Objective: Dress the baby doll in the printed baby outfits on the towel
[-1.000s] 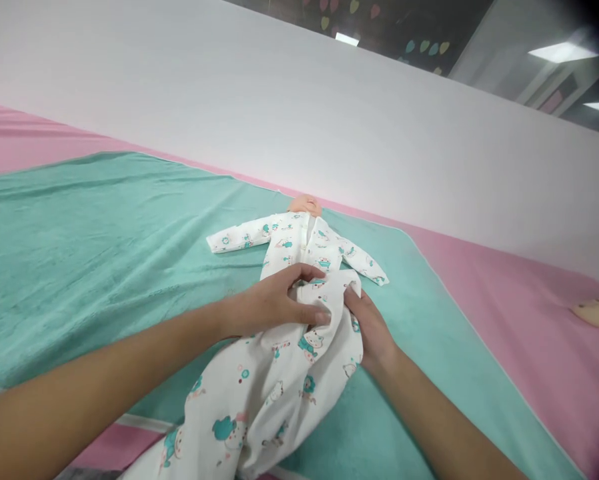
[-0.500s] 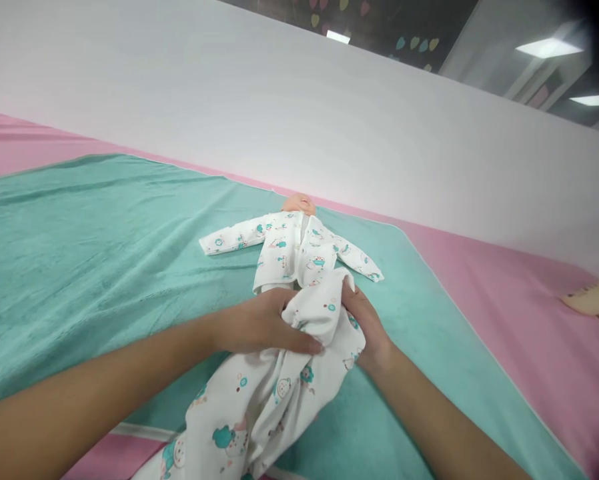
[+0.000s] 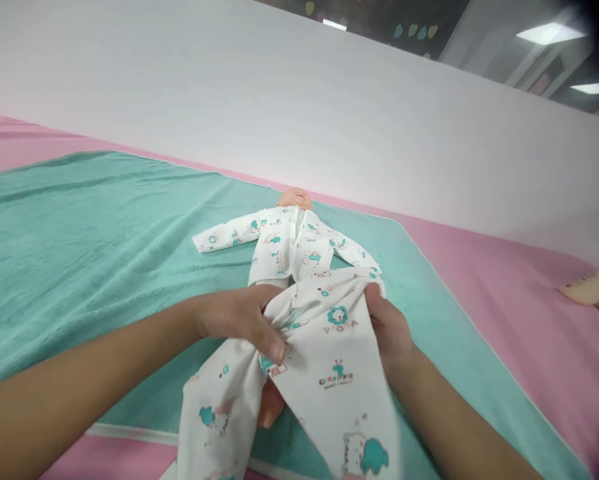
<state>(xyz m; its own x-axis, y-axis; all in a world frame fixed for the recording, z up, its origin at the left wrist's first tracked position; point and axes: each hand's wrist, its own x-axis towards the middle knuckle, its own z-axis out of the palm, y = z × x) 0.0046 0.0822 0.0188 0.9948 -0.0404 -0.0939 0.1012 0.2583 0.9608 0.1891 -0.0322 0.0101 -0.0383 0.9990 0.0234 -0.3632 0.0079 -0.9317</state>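
Note:
White printed baby trousers (image 3: 339, 373) hang spread between my hands, their legs toward me. My left hand (image 3: 244, 323) is closed on the gathered waist, thumb on top. On the other side of the waistband, my right hand (image 3: 389, 327) pinches the edge. Behind them a baby doll (image 3: 294, 198) lies on its back in a matching long-sleeved jacket (image 3: 274, 250), both sleeves stretched outward. Between the trouser legs shows a skin-coloured part of the doll (image 3: 271, 405), perhaps a foot. The doll's middle is hidden by the trousers.
Under the doll lies a teal blanket (image 3: 104, 267) with a pale edge, over a pink sheet (image 3: 504, 300). A white wall panel (image 3: 279, 93) rises behind. At the far right is a pale, partly cut-off object (image 3: 592, 290) I cannot identify.
My hands have moved apart, the right one going rightward. The trousers, bunched before, are now spread wider with the legs separated, and the skin-coloured doll part has come into view.

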